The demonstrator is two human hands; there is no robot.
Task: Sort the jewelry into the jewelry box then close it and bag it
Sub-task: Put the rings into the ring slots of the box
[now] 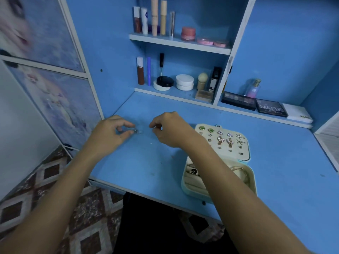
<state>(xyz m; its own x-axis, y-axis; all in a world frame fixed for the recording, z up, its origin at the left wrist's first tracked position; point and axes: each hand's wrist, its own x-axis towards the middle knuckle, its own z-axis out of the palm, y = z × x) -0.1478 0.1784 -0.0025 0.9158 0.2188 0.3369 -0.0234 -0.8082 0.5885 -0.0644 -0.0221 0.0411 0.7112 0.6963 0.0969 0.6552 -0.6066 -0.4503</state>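
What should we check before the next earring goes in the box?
1. Box open: ok, lid laid back.
2. Free holes on the lid: cannot tell, many earrings already pinned there.
3. Left hand holds a piece: ok, pinched in the fingertips.
4. Right hand free: cannot tell, fingers curled, too blurry.
5. Path to the box: not ok, the right forearm crosses over it.

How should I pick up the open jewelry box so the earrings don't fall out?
Hold the jewelry box by its lower tray, one hand on each side wall, coming in from the left and right. The lid lies back, open, with earrings pinned to its panel, so lifting by it would likely tip things. Keep it level. Closing it first is probably safer.
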